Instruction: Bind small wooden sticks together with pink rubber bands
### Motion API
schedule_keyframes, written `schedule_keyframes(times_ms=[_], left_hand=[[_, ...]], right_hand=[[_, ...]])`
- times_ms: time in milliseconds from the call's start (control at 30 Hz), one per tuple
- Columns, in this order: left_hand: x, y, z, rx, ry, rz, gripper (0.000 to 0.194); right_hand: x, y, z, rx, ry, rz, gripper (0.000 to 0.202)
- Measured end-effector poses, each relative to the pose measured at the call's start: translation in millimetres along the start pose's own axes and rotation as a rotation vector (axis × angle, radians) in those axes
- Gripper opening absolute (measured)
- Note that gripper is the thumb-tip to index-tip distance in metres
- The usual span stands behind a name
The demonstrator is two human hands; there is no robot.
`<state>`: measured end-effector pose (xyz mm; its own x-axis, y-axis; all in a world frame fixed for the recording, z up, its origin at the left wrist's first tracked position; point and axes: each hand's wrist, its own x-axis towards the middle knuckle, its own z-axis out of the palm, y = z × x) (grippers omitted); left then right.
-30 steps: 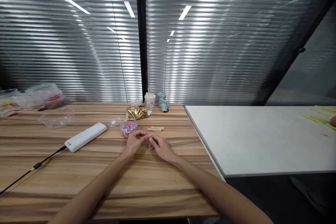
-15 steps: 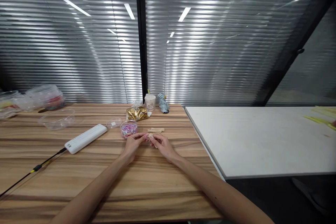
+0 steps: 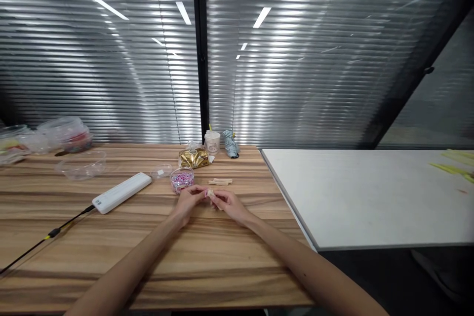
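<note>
Close together over the wooden table, my left hand (image 3: 188,201) and my right hand (image 3: 232,205) meet at the fingertips. My right hand pinches a small cream-coloured folded strip (image 3: 210,192); part of it is hidden by the fingers. At its left end, the fingers of my left hand close on a small pink band (image 3: 206,193). Just behind my left hand stands a clear round tub (image 3: 182,180) of tiny pink and purple bands. A few similar cream strips (image 3: 220,181) lie flat beyond my fingers.
A white power strip (image 3: 122,192) with a black cable lies left. Behind it are a clear lid (image 3: 161,171) and a clear bowl (image 3: 82,165). Toward the back stand a gold packet (image 3: 194,158), a paper cup (image 3: 212,142) and a blue wrapper (image 3: 231,144). A white table (image 3: 370,197) adjoins right.
My fingertips have shifted slightly and the cream strip has turned a little between them. The whole view has moved slightly. Both hands keep their grip.
</note>
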<state>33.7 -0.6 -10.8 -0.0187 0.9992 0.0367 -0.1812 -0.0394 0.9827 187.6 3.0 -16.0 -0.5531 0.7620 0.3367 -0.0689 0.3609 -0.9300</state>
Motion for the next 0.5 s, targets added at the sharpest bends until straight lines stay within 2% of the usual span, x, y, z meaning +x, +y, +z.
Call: schedule_keyframes(times_ms=[100, 167, 333, 400, 500], left_hand=[[0, 0, 1.5, 0.067, 0.117, 0.050, 0.030], [1, 0, 1.6, 0.078, 0.146, 0.078, 0.031], [7, 4, -3.6, -0.035, 0.250, 0.097, 0.031], [7, 9, -5.8, -0.141, 0.231, 0.051, 0.031], [5, 14, -5.7, -0.275, 0.121, -0.046, 0.032]], right_hand=[[0, -5, -1, 0.035, -0.036, 0.055, 0.042], [-1, -7, -1, 0.080, -0.064, 0.092, 0.042], [-4, -15, 2, 0.090, -0.204, 0.127, 0.042], [-5, -19, 0, 0.087, -0.275, 0.140, 0.042], [-5, -24, -9, 0.108, -0.359, 0.151, 0.040]])
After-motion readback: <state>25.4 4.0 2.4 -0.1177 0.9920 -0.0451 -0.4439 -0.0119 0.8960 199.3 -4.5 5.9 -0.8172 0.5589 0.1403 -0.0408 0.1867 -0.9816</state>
